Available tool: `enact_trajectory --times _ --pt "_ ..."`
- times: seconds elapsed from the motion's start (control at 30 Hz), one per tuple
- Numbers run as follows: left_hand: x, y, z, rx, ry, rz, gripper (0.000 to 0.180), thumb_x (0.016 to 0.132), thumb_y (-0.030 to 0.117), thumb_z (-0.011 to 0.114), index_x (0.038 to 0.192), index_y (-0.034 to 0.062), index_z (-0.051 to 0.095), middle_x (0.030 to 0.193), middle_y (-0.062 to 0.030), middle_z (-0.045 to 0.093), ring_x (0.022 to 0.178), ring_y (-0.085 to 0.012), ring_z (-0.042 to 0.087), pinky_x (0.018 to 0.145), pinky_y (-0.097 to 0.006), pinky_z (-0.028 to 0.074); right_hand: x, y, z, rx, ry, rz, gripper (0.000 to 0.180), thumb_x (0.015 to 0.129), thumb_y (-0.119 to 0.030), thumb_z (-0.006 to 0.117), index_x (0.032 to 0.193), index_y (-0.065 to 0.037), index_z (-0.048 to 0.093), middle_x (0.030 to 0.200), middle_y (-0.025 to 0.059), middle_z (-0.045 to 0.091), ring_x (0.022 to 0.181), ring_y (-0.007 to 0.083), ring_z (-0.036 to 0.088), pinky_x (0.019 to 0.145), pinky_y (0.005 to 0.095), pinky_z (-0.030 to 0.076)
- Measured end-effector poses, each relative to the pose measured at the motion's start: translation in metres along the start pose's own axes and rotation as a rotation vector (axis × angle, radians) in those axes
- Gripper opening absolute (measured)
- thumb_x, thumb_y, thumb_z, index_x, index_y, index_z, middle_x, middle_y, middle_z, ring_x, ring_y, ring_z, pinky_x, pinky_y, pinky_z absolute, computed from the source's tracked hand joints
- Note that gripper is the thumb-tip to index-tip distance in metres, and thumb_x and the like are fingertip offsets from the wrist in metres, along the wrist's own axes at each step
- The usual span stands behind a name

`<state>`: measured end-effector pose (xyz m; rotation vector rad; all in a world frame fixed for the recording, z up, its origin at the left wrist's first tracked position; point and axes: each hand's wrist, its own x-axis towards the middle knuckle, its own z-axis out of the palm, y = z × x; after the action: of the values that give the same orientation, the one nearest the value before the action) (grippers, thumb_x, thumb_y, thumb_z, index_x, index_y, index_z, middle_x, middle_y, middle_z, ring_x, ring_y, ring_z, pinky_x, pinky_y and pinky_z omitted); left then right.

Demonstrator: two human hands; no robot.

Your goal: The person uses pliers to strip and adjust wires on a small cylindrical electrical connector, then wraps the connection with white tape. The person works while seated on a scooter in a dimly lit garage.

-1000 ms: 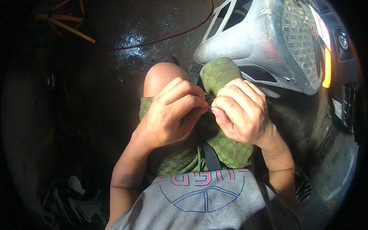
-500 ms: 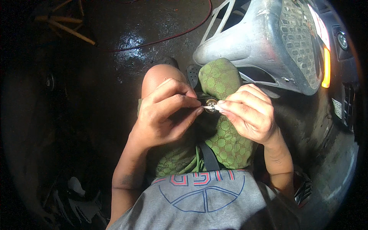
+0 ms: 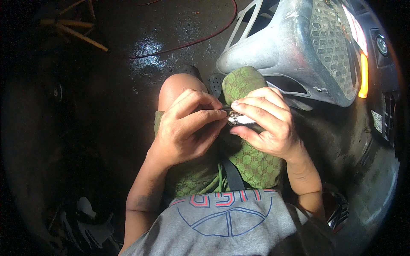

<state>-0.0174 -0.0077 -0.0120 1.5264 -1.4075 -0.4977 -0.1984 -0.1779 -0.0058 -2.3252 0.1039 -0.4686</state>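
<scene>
My left hand [image 3: 185, 128] and my right hand [image 3: 267, 123] meet over my lap, above green patterned shorts [image 3: 252, 164]. Between their fingertips sits a small shiny metal part [image 3: 235, 118] with a pale end. The right hand's fingers wrap around it from the right, and the left thumb and fingers pinch its left end. What the part is I cannot make out. My bare left knee [image 3: 177, 85] shows just above the left hand.
A grey plastic scooter body panel [image 3: 290, 47] with a mesh footplate rises at the upper right, beside an orange reflector [image 3: 364, 74]. A red cable [image 3: 188, 42] curves over the dark wet floor. Wooden sticks [image 3: 74, 32] lie upper left. A dark sandal [image 3: 215, 83] is near my knee.
My hands were pressed together with the part hidden; they have drawn slightly apart, and the small metal part now shows between the fingertips.
</scene>
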Motion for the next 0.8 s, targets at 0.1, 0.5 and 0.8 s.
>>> enact_trajectory --times 0.1,0.5,0.8 --pt "-0.001 0.003 -0.001 0.009 -0.013 -0.032 0.036 0.078 -0.003 0.084 0.113 -0.0004 0.073 0.109 -0.0150 0.069 0.097 -0.0314 0.069 0.083 -0.040 0.055 0.000 0.004 0.002 -0.030 -0.001 0.001 0.047 0.075 -0.019 0.090 0.118 -0.004 0.075 0.106 0.0096 0.075 0.096 0.0308 0.070 0.089 0.0462 0.052" --pt "0.024 0.007 -0.019 -0.564 0.188 -0.222 0.048 0.106 0.020 0.065 0.145 -0.0065 0.058 0.136 -0.0186 0.067 0.128 -0.0248 0.064 0.112 -0.039 0.048 0.059 -0.017 -0.007 0.265 0.234 0.163 0.034 0.083 -0.007 0.086 0.111 0.005 0.072 0.100 0.0169 0.074 0.090 0.0310 0.073 0.085 0.0383 0.057" --pt "0.109 -0.001 -0.034 -0.890 0.282 -0.324 0.056 0.117 0.045 0.040 0.128 -0.0013 0.069 0.108 -0.0084 0.074 0.097 -0.0161 0.069 0.089 -0.032 0.055 0.140 -0.033 -0.032 0.434 0.327 0.226 0.039 0.092 -0.002 0.082 0.128 0.004 0.069 0.107 0.0091 0.077 0.093 0.0092 0.067 0.082 0.0246 0.055"
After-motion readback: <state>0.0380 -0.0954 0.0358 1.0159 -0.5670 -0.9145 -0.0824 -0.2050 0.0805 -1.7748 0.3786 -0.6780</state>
